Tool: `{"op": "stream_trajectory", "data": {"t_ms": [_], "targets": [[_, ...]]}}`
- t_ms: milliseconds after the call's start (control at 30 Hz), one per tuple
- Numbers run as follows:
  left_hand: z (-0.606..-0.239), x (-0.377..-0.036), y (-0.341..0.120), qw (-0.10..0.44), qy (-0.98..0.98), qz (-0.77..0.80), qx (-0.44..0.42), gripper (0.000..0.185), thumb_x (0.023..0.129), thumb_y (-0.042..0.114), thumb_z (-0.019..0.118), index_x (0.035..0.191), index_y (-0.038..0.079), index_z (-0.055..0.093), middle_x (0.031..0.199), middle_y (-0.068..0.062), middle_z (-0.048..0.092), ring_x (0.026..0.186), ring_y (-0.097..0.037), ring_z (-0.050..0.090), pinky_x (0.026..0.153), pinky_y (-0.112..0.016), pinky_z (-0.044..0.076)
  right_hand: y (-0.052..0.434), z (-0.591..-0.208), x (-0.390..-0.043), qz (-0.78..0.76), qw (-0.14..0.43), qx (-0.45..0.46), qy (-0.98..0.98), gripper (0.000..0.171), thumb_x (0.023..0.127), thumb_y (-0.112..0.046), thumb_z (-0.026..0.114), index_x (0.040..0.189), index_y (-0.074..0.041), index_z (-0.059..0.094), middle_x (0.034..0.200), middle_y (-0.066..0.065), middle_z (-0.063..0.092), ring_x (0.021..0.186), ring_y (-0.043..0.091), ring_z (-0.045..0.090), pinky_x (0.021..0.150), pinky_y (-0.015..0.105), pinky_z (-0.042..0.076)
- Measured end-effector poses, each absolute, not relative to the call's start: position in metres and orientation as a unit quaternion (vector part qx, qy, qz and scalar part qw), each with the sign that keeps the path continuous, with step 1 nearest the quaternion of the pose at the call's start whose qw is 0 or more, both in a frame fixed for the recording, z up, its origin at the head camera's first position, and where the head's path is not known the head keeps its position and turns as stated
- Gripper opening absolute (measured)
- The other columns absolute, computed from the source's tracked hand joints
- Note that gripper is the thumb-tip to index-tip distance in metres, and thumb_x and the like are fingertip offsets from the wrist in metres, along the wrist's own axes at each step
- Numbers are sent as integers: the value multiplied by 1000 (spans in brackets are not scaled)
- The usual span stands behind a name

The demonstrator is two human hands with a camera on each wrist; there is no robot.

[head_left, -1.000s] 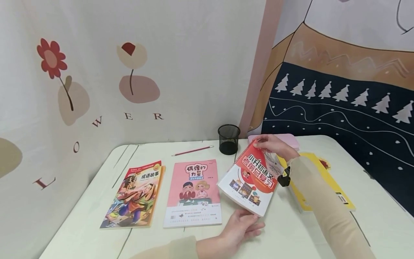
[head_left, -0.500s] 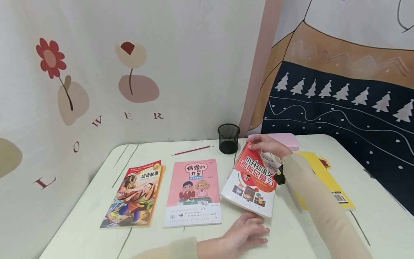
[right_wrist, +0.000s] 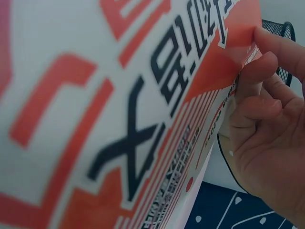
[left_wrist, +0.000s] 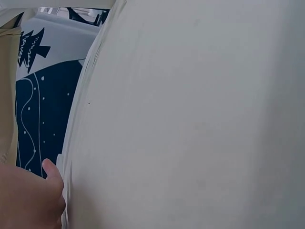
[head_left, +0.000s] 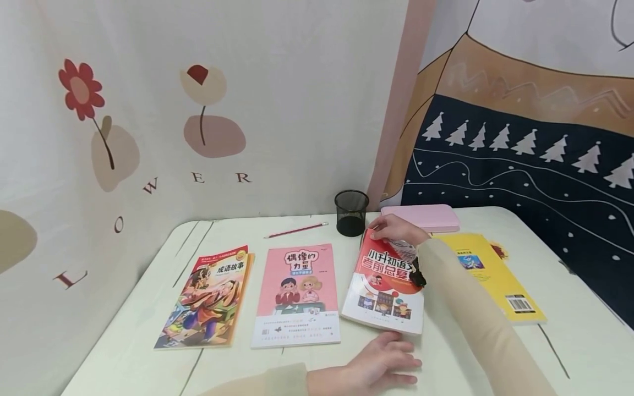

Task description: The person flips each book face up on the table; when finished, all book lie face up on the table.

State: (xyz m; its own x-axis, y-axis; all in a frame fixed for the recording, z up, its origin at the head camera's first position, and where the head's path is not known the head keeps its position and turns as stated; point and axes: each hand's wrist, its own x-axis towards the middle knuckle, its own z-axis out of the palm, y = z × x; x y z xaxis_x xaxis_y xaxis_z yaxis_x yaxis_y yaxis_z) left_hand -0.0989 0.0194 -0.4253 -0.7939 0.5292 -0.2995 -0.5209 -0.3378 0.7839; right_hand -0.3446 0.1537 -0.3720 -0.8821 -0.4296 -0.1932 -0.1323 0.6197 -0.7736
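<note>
A red and white book (head_left: 383, 286) lies nearly flat on the right of the middle of the table, slightly turned. My right hand (head_left: 398, 230) pinches its top edge; the right wrist view shows thumb and fingers of the right hand (right_wrist: 267, 109) at the edge of the cover (right_wrist: 157, 100). Just below the bottom edge, my left hand (head_left: 378, 363) has its fingers spread; I cannot tell whether it touches the book. To the left lie a pink book (head_left: 297, 297) and a colourful storybook (head_left: 205, 300). The left wrist view shows mostly pale surface beside the left hand (left_wrist: 33, 198).
A yellow book (head_left: 495, 275) lies to the right, partly behind my right sleeve (head_left: 475, 308). At the back stand a black mesh pen cup (head_left: 351, 214) and a pink case (head_left: 431, 216). A red pencil (head_left: 296, 230) lies left of the cup. Printed curtains hang behind the table.
The red and white book has come down and straightened, its top moving left with my right hand. My left hand has moved slightly right and down, its fingers coming away from the book's lower edge.
</note>
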Motion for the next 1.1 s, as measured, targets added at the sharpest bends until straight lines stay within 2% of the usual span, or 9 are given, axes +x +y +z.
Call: {"op": "stream_trajectory", "data": {"t_ms": [167,367,567,667,767,900,1100], "targets": [[-425,-98,22,338,475,812,17,54,81,-5,51,128,-8,24,108,-11,49,92,-24,56,80,-43,45,149,-376,-346,-392,186,-160,887,38,82,-17,61,117,-3,53,111,13,53,96,27,48,79,31,46],[-423,-98,17,367,509,776,54,51,84,-4,49,128,-9,24,103,-11,55,94,-31,56,79,-43,46,145,-385,-344,-385,208,-157,885,40,81,-18,63,118,-5,52,110,11,54,94,24,50,82,33,45],[-413,-101,7,382,570,721,93,41,85,-1,50,124,-4,37,100,-8,58,92,-29,58,77,-38,48,150,-387,-339,-399,203,-179,876,40,84,-17,59,120,-3,50,111,12,54,87,23,52,79,32,46],[-410,-106,1,385,589,700,123,36,85,0,50,120,-2,42,99,-8,58,89,-25,59,75,-36,49,154,-386,-334,-415,201,-174,870,42,84,-17,58,123,-2,47,115,13,51,91,24,52,78,33,47],[-405,-114,-5,365,627,669,160,31,85,2,52,115,-1,48,97,-5,58,85,-20,59,70,-33,50,161,-385,-327,-432,191,-157,867,45,84,-19,58,124,-4,46,118,12,49,96,25,50,79,36,46],[-398,-129,-16,311,681,633,196,26,84,6,55,109,0,54,95,-4,59,81,-14,58,67,-26,49,177,-386,-320,-447,181,-133,866,45,83,-21,59,124,-5,46,117,11,50,97,25,50,79,37,46],[-392,-150,-38,228,760,572,209,23,84,11,58,107,5,57,99,-1,58,88,-10,54,74,-24,45,203,-388,-308,-446,173,-128,869,45,83,-21,60,122,-1,47,112,13,52,93,25,51,77,34,47]]}}
